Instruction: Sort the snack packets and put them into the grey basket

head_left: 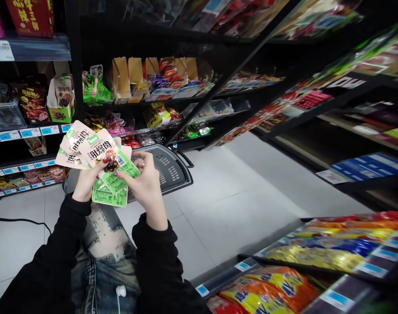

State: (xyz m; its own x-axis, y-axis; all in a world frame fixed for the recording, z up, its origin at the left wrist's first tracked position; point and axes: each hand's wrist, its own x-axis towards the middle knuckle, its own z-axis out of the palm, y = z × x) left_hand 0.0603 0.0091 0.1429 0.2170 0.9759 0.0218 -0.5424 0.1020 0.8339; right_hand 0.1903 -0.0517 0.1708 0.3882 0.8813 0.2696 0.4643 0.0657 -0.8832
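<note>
A fanned bunch of small flat snack packets (99,146) is held up in front of me, over my knees. Several show cream fronts with dark lettering and a food picture; others turn their green printed backs to me. My left hand (89,176) is closed on the bunch from the left, its thumb over the packets. On the right side, my right hand (148,181) pinches a green-backed snack packet (122,170) between thumb and fingers. That packet overlaps the bunch and the lower green one. The packets hide part of the fingers of both hands.
A dark grey slotted plastic basket (182,176) with a handle sits on the tiled floor (215,209) beyond my knees. An open display box (62,98) of similar packets stands on the left shelf. Bagged snacks (267,290) fill a low rack at right. A black cable (20,220) lies left.
</note>
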